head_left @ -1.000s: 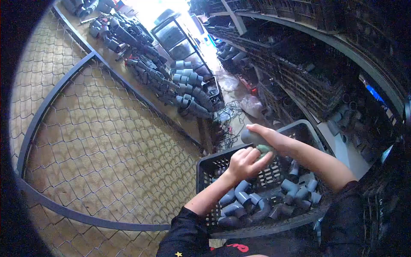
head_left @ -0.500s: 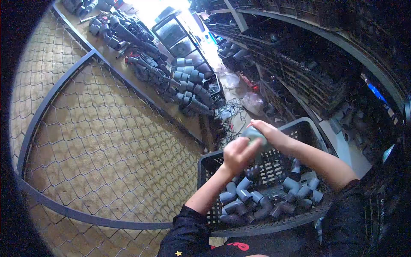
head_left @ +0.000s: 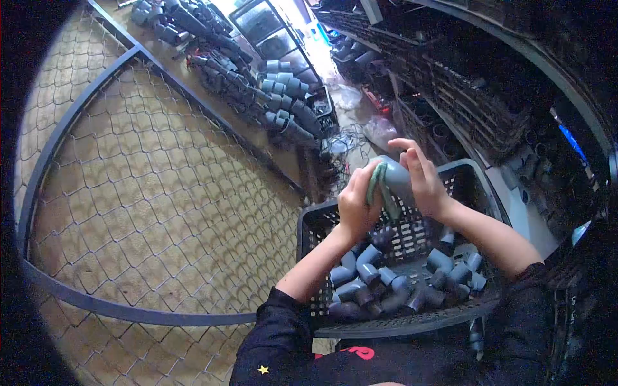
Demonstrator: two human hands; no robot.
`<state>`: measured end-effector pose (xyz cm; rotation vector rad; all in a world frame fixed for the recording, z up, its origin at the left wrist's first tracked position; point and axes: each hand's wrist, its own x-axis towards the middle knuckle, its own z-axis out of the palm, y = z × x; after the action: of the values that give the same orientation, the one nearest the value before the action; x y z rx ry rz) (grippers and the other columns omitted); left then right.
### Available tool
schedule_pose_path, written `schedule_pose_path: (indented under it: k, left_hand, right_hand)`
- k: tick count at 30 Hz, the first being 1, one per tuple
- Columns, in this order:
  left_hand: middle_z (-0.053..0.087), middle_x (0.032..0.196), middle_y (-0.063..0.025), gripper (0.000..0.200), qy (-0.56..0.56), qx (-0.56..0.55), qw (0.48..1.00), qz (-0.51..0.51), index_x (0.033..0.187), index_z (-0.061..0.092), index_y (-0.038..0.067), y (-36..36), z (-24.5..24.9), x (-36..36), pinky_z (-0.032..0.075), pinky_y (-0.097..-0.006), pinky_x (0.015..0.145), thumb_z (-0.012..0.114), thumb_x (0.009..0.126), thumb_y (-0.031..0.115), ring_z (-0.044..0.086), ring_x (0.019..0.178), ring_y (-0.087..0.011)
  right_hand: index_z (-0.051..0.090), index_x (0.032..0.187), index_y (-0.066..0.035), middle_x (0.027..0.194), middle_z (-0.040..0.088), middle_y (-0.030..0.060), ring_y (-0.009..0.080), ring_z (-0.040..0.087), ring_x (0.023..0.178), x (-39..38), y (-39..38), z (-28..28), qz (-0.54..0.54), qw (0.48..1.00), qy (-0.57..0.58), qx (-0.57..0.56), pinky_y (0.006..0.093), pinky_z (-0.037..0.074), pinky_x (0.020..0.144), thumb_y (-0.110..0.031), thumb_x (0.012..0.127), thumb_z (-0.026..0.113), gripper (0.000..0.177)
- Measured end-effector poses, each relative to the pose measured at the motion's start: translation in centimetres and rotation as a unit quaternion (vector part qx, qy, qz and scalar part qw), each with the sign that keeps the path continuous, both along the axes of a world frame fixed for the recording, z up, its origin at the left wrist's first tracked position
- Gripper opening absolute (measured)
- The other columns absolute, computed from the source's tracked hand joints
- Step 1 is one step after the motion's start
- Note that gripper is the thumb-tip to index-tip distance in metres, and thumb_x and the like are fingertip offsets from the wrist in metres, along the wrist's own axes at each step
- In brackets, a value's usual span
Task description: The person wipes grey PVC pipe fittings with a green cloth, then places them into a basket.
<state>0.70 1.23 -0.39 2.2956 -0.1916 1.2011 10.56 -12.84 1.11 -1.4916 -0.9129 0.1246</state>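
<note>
A grey pipe fitting point(head_left: 394, 175) is up between my two hands, over the black basket point(head_left: 402, 329). My left hand point(head_left: 358, 201) is closed around a green cloth point(head_left: 380, 186), which presses on the fitting's left side and hangs down below. On the other side my right hand point(head_left: 425, 180) has its fingers raised and apart, with the palm side against the fitting. Below, several grey elbow fittings point(head_left: 370, 260) lie in the basket, mostly in its near part.
A chain-link panel point(head_left: 161, 193) with a dark frame fills the left. Beyond it are piled grey fittings point(head_left: 283, 93). Clear plastic bags point(head_left: 381, 130) lie on the floor ahead. Stacked dark racks point(head_left: 463, 96) line the right side.
Both hands have risen in the view with the fitting. The right hand's fingers have opened off it, and the green cloth now shows clearly in the left hand.
</note>
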Motion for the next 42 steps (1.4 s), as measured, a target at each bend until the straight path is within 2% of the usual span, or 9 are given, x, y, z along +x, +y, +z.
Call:
schedule_pose_path:
  k: [5,10,16,18,20,28,32,37,42]
  left_hand:
    - [0.063,0.096,-0.0211,0.036,0.005,0.022,0.998,-0.053,0.121,0.057,0.0,-0.7,0.1,-1.2,0.052,-0.0406,0.069,0.055,0.084,0.001,0.061,0.075,-0.034]
    - [0.064,0.095,-0.0218,0.037,-0.048,-0.023,0.998,0.023,0.122,0.058,0.003,1.2,-0.2,0.7,0.054,-0.0435,0.065,0.059,0.085,0.006,0.064,0.076,-0.0395]
    - [0.064,0.088,-0.0196,0.041,-0.043,0.06,0.994,-0.075,0.121,0.058,0.004,0.0,-0.3,-1.3,0.053,-0.0405,0.062,0.062,0.08,0.004,0.065,0.073,-0.0349]
    - [0.064,0.089,-0.0196,0.039,-0.052,0.032,0.996,-0.067,0.122,0.057,0.004,0.7,-0.2,-0.5,0.053,-0.0422,0.064,0.06,0.083,0.006,0.065,0.074,-0.0364]
    - [0.067,0.108,-0.0205,0.025,0.013,-0.051,0.998,0.018,0.117,0.058,0.001,1.0,0.2,-0.1,0.052,-0.0378,0.086,0.053,0.093,0.007,0.067,0.099,-0.0352]
    - [0.067,0.1,-0.0199,0.035,-0.029,0.061,0.992,-0.109,0.121,0.057,0.002,2.2,-0.8,-0.6,0.056,-0.0409,0.068,0.06,0.087,0.008,0.068,0.083,-0.0364]
    - [0.067,0.099,-0.0196,0.033,0.009,-0.097,0.994,-0.058,0.118,0.06,0.003,1.3,-0.7,0.2,0.055,-0.0391,0.068,0.062,0.086,0.009,0.068,0.08,-0.0364]
    - [0.066,0.095,-0.0194,0.027,0.025,0.057,0.991,-0.115,0.117,0.06,0.003,0.4,0.4,-1.4,0.054,-0.0396,0.065,0.054,0.091,0.005,0.067,0.077,-0.0376]
    - [0.066,0.102,-0.0216,0.026,-0.008,-0.08,0.997,-0.022,0.117,0.059,0.001,1.3,-0.3,0.5,0.054,-0.0396,0.077,0.054,0.093,0.007,0.068,0.085,-0.038]
  right_hand:
    - [0.04,0.133,-0.005,0.068,0.055,0.0153,0.0285,0.058,0.057,0.3,-0.5,-0.1,-0.005,0.999,-0.047,-0.026,0.0398,0.039,0.055,-0.045,0.104,0.027,0.051]
    - [0.04,0.128,-0.002,0.069,0.057,0.014,0.0295,0.059,0.057,0.2,-0.3,-0.7,0.002,0.986,-0.158,0.049,0.0401,0.042,0.054,-0.041,0.104,0.033,0.046]
    - [0.039,0.128,-0.002,0.065,0.054,0.0126,0.0302,0.059,0.057,0.5,-0.6,-0.5,0.029,0.976,-0.209,0.049,0.0372,0.045,0.055,-0.039,0.103,0.038,0.044]
    - [0.042,0.121,-0.002,0.065,0.054,0.0129,0.0314,0.061,0.058,0.6,-0.4,-0.9,0.004,0.972,-0.227,0.062,0.0389,0.047,0.055,-0.034,0.102,0.044,0.037]
    - [0.042,0.116,-0.003,0.063,0.052,0.0123,0.0321,0.059,0.056,0.5,0.0,-1.0,-0.028,0.964,-0.251,0.08,0.0404,0.046,0.054,-0.032,0.1,0.047,0.034]
    - [0.051,0.081,-0.003,0.068,0.053,0.0153,0.0362,0.058,0.061,1.2,-0.5,0.5,0.019,0.936,-0.347,0.062,0.0425,0.048,0.055,-0.021,0.092,0.055,0.021]
    - [0.053,0.079,-0.004,0.069,0.054,0.0155,0.0373,0.059,0.061,1.0,-0.4,0.5,-0.011,0.942,-0.336,0.017,0.0434,0.048,0.055,-0.017,0.091,0.056,0.018]
    - [0.055,0.083,-0.003,0.069,0.056,0.0174,0.0394,0.06,0.064,0.6,-0.6,1.1,-0.014,0.967,-0.254,0.018,0.0436,0.048,0.055,-0.016,0.093,0.055,0.017]
    - [0.055,0.092,-0.002,0.067,0.056,0.0161,0.0331,0.061,0.06,-0.2,-0.1,0.8,0.009,0.994,-0.102,0.05,0.039,0.046,0.056,-0.017,0.098,0.049,0.017]
